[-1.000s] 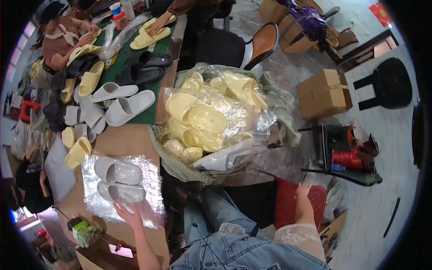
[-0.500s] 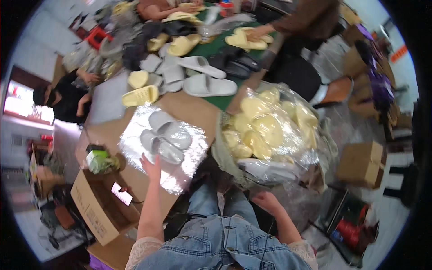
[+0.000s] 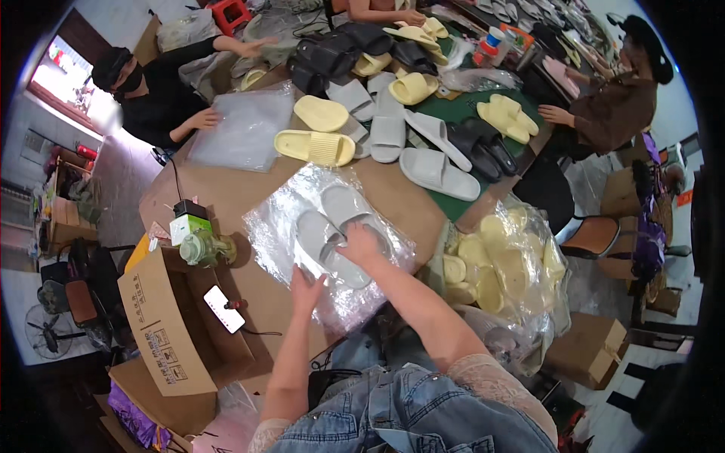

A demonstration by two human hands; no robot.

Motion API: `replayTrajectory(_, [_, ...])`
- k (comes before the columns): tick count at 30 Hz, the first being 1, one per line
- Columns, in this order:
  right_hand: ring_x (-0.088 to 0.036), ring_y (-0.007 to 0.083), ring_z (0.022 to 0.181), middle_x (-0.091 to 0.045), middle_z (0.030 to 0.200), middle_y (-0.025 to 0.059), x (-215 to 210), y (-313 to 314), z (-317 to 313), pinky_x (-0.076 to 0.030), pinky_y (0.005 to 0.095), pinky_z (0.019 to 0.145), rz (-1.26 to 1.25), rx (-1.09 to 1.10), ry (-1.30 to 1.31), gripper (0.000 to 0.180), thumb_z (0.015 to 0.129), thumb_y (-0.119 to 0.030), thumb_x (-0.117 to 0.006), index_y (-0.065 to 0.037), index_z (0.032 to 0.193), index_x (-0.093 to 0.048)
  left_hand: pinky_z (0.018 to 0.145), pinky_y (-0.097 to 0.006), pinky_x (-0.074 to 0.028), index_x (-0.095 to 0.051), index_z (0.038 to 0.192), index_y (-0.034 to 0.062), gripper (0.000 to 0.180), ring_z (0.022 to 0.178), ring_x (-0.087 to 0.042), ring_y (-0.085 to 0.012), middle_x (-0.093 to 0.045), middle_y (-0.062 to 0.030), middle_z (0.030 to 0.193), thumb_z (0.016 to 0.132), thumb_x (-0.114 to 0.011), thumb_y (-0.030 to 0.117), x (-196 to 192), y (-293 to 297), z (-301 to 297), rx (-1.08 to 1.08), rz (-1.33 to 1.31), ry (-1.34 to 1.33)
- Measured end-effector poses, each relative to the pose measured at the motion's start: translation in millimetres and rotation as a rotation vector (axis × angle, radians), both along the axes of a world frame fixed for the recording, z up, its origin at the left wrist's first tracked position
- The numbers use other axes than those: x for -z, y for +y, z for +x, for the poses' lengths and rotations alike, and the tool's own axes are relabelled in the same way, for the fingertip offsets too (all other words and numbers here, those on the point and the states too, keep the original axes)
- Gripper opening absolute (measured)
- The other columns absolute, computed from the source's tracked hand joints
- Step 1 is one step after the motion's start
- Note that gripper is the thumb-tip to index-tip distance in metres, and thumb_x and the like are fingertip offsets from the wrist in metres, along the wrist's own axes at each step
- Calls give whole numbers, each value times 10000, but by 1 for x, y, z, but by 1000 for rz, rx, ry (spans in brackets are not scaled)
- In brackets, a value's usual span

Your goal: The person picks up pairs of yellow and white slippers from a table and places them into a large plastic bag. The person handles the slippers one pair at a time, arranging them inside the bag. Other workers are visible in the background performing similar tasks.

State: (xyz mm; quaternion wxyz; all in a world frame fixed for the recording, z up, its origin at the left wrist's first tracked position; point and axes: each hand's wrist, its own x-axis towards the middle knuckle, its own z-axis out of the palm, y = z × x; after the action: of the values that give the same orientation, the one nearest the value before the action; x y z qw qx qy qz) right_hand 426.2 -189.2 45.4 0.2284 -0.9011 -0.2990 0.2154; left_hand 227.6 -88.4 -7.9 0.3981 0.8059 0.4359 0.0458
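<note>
A pair of pale grey slippers (image 3: pixel 321 232) lies together on a shiny clear plastic bag (image 3: pixel 272 204) on the brown cardboard table cover. From this view I cannot tell whether the pair is on the bag or inside it. My right hand (image 3: pixel 361 246) rests over the pair, fingers spread on the strap area. At the bag's near left edge, my left hand (image 3: pixel 306 288) has its thumb and fingers apart, touching the plastic beside the near slipper.
Loose yellow slippers (image 3: pixel 316 148), grey slippers (image 3: pixel 438 172) and black slippers (image 3: pixel 483 145) cover the table's far side. A sack of bagged yellow slippers (image 3: pixel 491 291) stands at right. An open carton (image 3: pixel 162 332) holding a phone (image 3: pixel 224 308) is at left. Co-workers' hands (image 3: pixel 202 119) are across the table.
My right hand has come up from beside my lap onto the grey slippers. My left hand remains at the bag's near side. The view has shifted, with the table now appearing further right.
</note>
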Motion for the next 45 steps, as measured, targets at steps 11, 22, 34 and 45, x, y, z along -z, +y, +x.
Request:
replayTrajectory(11, [-562, 346, 1080, -566, 1134, 167, 28, -10, -3, -484, 456, 893, 77, -45, 27, 589, 760, -459, -735, -42, 1126, -537, 1054, -499, -338, -346, 1414, -56, 958, 1251, -406, -441, -425, -281, 1347, 731, -764, 471, -29, 2, 6, 130, 58, 109])
replayTrajectory(22, [-645, 344, 861, -600, 967, 172, 50, 27, -8, -543, 466, 678, 38, -67, -79, 283, 868, -247, -610, -53, 1033, -489, 1016, -522, -376, -377, 1423, 10, 1034, 1218, -402, -476, -411, -297, 1340, 668, -760, 604, -23, 1, 16, 238, 162, 292])
replayTrajectory(34, [-600, 319, 949, -603, 936, 121, -1, -74, 0, -498, 419, 798, 460, -39, 60, 264, 862, -240, -642, -53, 1027, -556, 1111, -517, -280, -282, 1427, -99, 1092, 1330, -314, -490, -315, -350, 1436, 713, -752, 581, -19, 10, 5, 275, 44, 273])
replayTrajectory(45, [-585, 169, 661, -645, 840, 90, -96, -407, -81, -457, 292, 576, 371, 1034, -350, 68, 868, -84, -647, -45, 924, -654, 996, -410, -418, -342, 1444, -9, 773, 1231, -489, -338, -420, -262, 1407, 860, -708, 342, -108, -98, 62, 670, -277, 67])
